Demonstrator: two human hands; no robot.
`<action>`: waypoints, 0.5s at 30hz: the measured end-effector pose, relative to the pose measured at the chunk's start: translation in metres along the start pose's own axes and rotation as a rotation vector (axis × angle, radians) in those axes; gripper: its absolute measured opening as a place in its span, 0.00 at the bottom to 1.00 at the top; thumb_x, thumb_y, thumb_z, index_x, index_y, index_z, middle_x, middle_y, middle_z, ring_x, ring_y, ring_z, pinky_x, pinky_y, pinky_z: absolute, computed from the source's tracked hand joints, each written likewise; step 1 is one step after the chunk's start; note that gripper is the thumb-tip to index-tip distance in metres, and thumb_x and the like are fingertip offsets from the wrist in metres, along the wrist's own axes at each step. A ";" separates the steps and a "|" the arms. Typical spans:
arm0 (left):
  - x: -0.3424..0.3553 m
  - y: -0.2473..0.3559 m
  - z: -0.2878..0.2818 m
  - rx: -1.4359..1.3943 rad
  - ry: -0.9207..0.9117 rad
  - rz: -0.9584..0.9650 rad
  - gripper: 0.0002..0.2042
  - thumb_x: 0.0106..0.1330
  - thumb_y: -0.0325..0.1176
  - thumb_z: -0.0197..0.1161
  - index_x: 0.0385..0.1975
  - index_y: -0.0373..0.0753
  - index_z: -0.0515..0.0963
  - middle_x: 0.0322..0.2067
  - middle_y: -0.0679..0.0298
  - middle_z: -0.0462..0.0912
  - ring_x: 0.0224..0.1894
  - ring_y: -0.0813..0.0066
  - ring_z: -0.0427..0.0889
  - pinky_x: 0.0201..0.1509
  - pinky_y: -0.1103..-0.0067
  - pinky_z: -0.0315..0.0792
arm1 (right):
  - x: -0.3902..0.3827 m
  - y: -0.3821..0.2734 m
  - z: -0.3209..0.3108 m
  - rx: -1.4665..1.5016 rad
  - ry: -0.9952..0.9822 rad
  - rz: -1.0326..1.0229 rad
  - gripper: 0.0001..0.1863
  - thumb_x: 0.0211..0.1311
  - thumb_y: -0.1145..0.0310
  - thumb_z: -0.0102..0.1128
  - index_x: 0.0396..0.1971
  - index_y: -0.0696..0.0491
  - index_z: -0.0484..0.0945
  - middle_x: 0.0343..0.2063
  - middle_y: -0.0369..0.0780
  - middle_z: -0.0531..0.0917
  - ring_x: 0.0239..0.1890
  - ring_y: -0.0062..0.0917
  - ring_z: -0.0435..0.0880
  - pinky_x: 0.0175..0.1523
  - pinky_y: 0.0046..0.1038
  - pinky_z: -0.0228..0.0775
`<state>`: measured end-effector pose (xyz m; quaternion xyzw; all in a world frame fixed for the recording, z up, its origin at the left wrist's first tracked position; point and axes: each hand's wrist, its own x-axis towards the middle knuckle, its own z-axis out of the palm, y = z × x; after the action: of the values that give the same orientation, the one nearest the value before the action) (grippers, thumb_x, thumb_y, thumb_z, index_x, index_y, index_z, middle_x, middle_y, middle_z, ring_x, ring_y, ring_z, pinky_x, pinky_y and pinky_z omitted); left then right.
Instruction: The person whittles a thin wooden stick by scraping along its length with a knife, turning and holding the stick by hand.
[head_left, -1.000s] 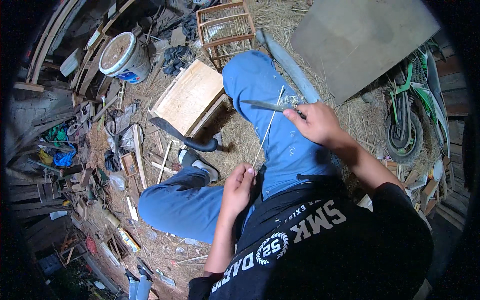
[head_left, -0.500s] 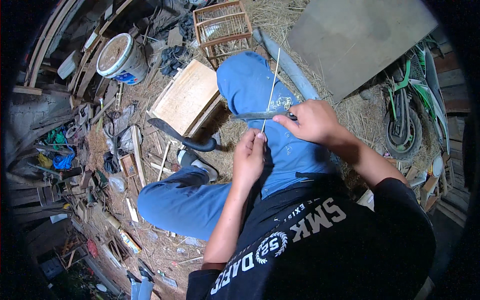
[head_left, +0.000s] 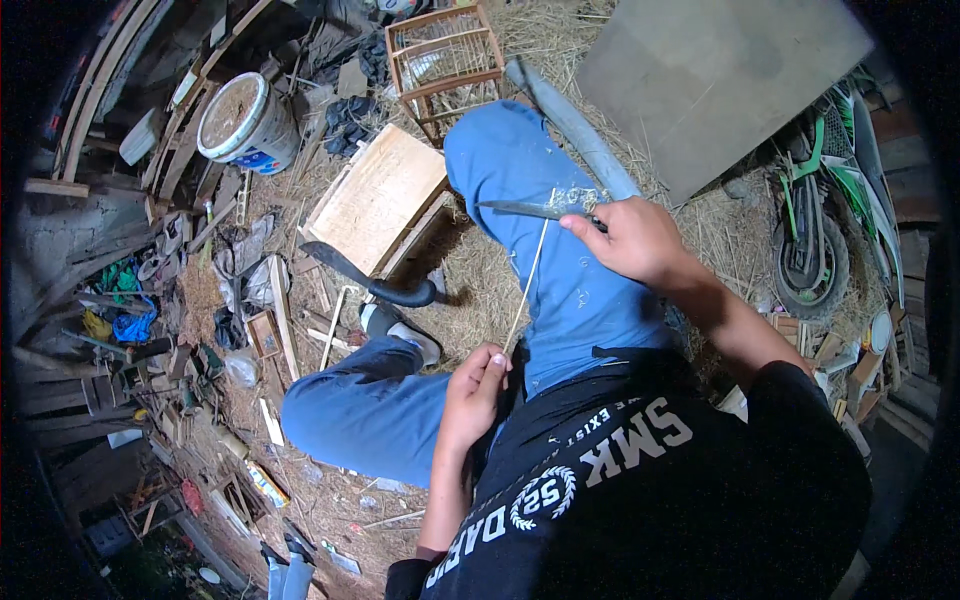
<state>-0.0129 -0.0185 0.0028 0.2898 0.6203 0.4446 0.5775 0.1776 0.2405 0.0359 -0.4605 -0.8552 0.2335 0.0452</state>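
Observation:
My right hand (head_left: 632, 240) is closed round the handle of a knife (head_left: 524, 209), whose blade points left across my raised thigh. In my left hand (head_left: 476, 390), held low by my belly, the fingers pinch one end of a thin pale wooden stick (head_left: 530, 282). That stick slants up over the blue trousers (head_left: 560, 310), and its far end meets the knife blade. Curled pale shavings (head_left: 578, 200) lie on the trouser leg beside the blade. The knife's handle is mostly hidden by my right fingers.
Left of my knee stands a wooden box (head_left: 385, 200), with a dark curved-handled tool (head_left: 368, 275) against it. A wooden cage (head_left: 447, 58) and a bucket (head_left: 245, 125) stand farther off. At right are a large flat board (head_left: 720, 90) and a motorbike wheel (head_left: 812, 255). Scrap wood litters the left.
My left hand has drawn the stick down toward my body, so its far end now lies at the blade rather than well beyond it. The knife has shifted slightly up the thigh.

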 end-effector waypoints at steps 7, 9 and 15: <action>-0.035 0.006 -0.036 0.087 0.062 -0.085 0.11 0.83 0.36 0.54 0.37 0.38 0.75 0.29 0.74 0.72 0.32 0.86 0.69 0.37 0.84 0.64 | -0.001 0.002 0.003 0.040 -0.001 0.033 0.37 0.71 0.33 0.55 0.20 0.55 0.84 0.20 0.51 0.83 0.29 0.53 0.86 0.36 0.50 0.77; -0.026 0.007 -0.028 0.093 0.081 -0.018 0.11 0.83 0.34 0.53 0.37 0.38 0.75 0.28 0.74 0.72 0.31 0.85 0.69 0.36 0.83 0.64 | -0.003 0.004 0.007 0.074 0.009 0.042 0.37 0.71 0.34 0.55 0.20 0.55 0.84 0.19 0.51 0.83 0.29 0.53 0.86 0.35 0.50 0.77; 0.027 0.012 -0.003 0.059 0.028 0.096 0.11 0.84 0.37 0.53 0.37 0.39 0.75 0.27 0.74 0.71 0.29 0.86 0.68 0.33 0.83 0.61 | -0.012 -0.003 0.008 0.126 0.003 -0.026 0.37 0.71 0.35 0.56 0.19 0.56 0.84 0.19 0.53 0.82 0.26 0.53 0.86 0.33 0.50 0.76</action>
<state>-0.0223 0.0098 0.0011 0.3300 0.6264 0.4574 0.5381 0.1798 0.2259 0.0318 -0.4460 -0.8446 0.2856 0.0784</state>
